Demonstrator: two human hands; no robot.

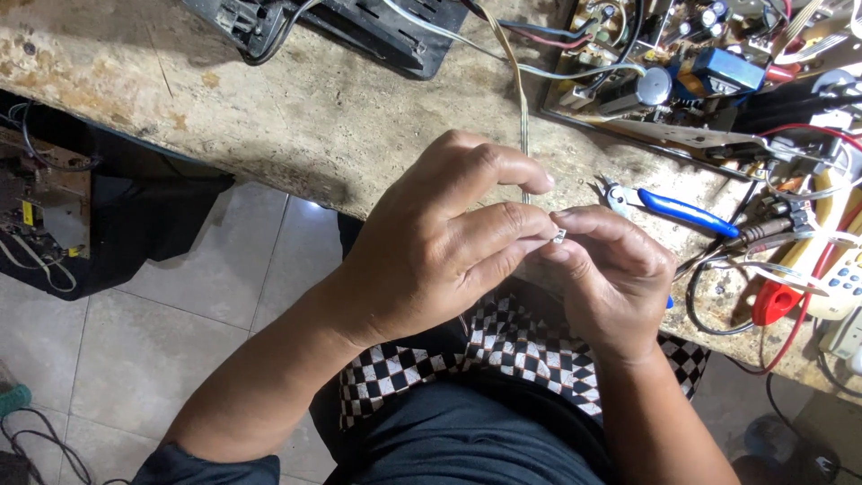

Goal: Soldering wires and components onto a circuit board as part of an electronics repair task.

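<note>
Now both hands pinch, left hand and right hand closed on perhaps 1 tiny metal part; steady fingertip work follows.

Both hands, the left hand and right hand, pinch a small metal part between their fingertips, with blue-handled pliers lying on the worn workbench just beyond the grip.
</note>
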